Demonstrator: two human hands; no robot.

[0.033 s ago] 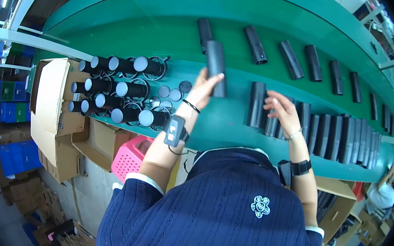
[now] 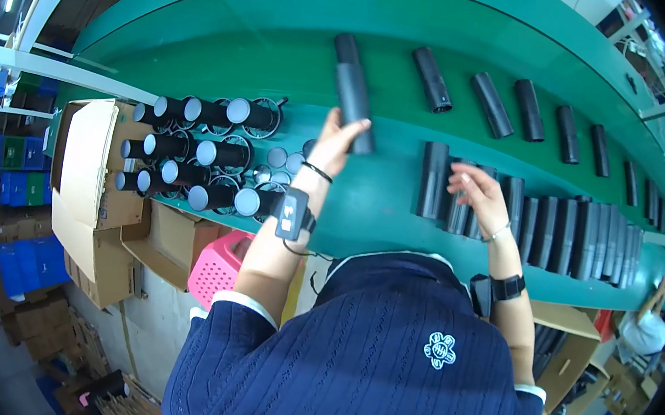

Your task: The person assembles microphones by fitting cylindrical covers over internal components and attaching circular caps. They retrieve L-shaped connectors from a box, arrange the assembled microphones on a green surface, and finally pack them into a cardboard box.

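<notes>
My left hand (image 2: 335, 141) is closed around a dark, slender cylinder (image 2: 351, 96), held slanted above the green table. Its far end overlaps another black cylinder (image 2: 347, 45) behind it. My right hand (image 2: 478, 194) is open with bent fingers apart, beside a black cylinder (image 2: 433, 179) at the left end of a tight row. Several more cylinders (image 2: 543, 231) run along that row to the right, partly behind my hand.
Black cups with pale round ends and ring frames (image 2: 223, 154) lie at the left, beside small grey discs (image 2: 276, 156). Spaced cylinders (image 2: 492, 104) line the far strip. An open cardboard box (image 2: 82, 161) and a pink basket (image 2: 216, 270) stand left of me.
The cylinder in my left hand has shifted slightly left and tilted, now nearly in line with the one behind it. My right hand has barely moved.
</notes>
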